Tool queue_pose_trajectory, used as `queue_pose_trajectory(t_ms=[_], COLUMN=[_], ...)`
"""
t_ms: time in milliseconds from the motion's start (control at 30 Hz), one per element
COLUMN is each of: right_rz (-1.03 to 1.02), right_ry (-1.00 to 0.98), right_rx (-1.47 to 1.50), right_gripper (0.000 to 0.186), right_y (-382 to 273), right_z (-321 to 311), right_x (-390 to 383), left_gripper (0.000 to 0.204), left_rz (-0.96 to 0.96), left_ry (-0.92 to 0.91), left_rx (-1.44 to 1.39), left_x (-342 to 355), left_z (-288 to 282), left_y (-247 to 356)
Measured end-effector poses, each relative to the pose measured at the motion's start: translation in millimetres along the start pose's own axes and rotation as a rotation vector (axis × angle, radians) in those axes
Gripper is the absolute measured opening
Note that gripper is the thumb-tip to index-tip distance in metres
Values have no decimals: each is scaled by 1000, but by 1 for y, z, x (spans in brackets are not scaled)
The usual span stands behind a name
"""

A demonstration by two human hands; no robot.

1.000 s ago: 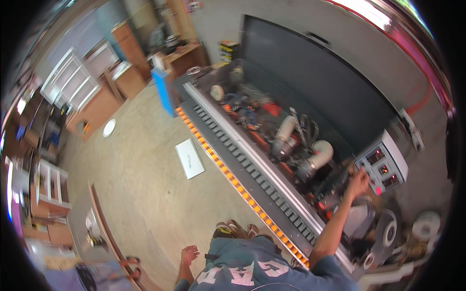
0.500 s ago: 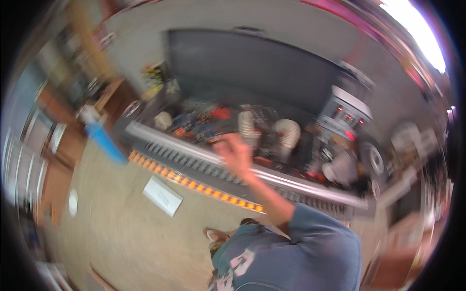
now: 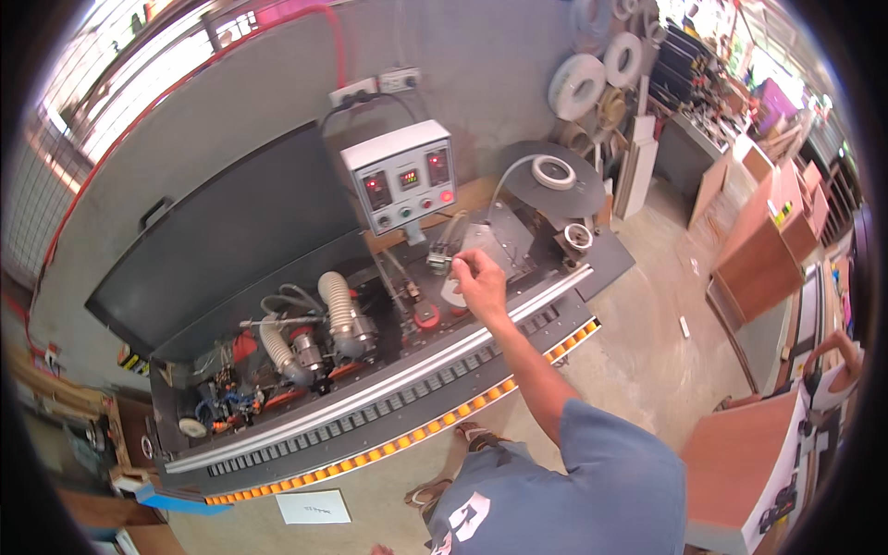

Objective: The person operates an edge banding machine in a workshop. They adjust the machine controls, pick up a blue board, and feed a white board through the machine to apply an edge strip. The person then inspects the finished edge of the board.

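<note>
My right hand reaches over a long dark edge-banding machine, its thumb and fingers drawn together in a pinch. The fingertips are at a small grey metal fitting below the control box; what they grip, if anything, is too small to make out. A red round part lies just left of the hand. Behind it stands a dark round table with a white coil of edge tape. A sliver of skin at the lower edge may be my left hand; its fingers do not show.
Two ribbed hoses rise from motors left of my hand. A row of orange rollers lines the machine's near edge. Its dark lid stands raised. At right, another person's arm is beside a wooden cabinet.
The view has swung to the right and become sharper. My right hand has moved right along the machine, from beside the ribbed hoses to the fitting below the control box.
</note>
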State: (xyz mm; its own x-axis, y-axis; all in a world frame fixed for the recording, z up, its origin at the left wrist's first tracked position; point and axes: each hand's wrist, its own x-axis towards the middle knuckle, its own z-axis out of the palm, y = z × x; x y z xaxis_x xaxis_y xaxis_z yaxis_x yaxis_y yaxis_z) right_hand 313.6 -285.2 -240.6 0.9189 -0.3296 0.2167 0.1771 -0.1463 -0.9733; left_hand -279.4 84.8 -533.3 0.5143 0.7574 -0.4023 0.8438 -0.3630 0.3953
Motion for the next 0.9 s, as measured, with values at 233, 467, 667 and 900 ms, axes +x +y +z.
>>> queue_pose_trajectory(t_ms=[233, 467, 667, 900], right_rz=[209, 323, 635, 838], right_ry=[68, -184, 332, 827], right_rx=[-71, -123, -242, -175], right_gripper=[15, 15, 17, 22], right_y=[58, 74, 95, 67], right_z=[-132, -186, -288, -316], right_x=[-47, -162, -280, -357], left_gripper=[20, 26, 23, 29], left_rz=[986, 1208, 1199, 1332], left_ry=[40, 66, 391, 488], left_rx=[-698, -225, 121, 49], left_x=[22, 104, 160, 227], left_z=[-70, 15, 86, 127], left_y=[549, 801, 871, 870])
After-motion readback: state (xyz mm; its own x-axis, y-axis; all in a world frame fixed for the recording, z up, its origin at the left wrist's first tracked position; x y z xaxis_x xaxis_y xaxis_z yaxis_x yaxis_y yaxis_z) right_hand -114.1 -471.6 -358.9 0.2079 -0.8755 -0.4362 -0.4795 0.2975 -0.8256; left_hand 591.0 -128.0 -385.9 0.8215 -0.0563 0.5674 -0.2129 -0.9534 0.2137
